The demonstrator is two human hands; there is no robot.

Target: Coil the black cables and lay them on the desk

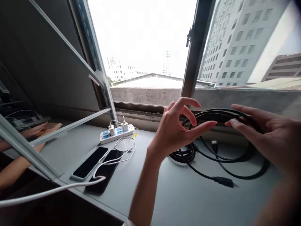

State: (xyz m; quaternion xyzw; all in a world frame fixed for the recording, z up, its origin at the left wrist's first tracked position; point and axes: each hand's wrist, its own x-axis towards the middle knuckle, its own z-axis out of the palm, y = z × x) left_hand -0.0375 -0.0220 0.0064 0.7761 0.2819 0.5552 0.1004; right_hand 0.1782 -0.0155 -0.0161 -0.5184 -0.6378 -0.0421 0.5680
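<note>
A large loose coil of black cable [231, 161] hangs above the grey table. My right hand [265, 128] is closed round the coil's right side, with thumb and fingers on either side of the strands. One plug [223, 181] of the cable dangles low in front, and a second plug with a pale metal tip [214, 143] shows inside the loop. My left hand [180, 125] is at the coil's left side, fingers curved and thumb apart, with nothing visibly gripped. Behind its wrist, a tighter bundle of black cable [184, 155] is partly hidden.
Left of me, a white power strip [117, 134] holds two chargers with white cables. Two phones [90, 163] lie before it. A metal frame [70, 125] crosses the left side, and another person's arm [21, 164] rests beyond it. A window frame [195, 47] stands behind.
</note>
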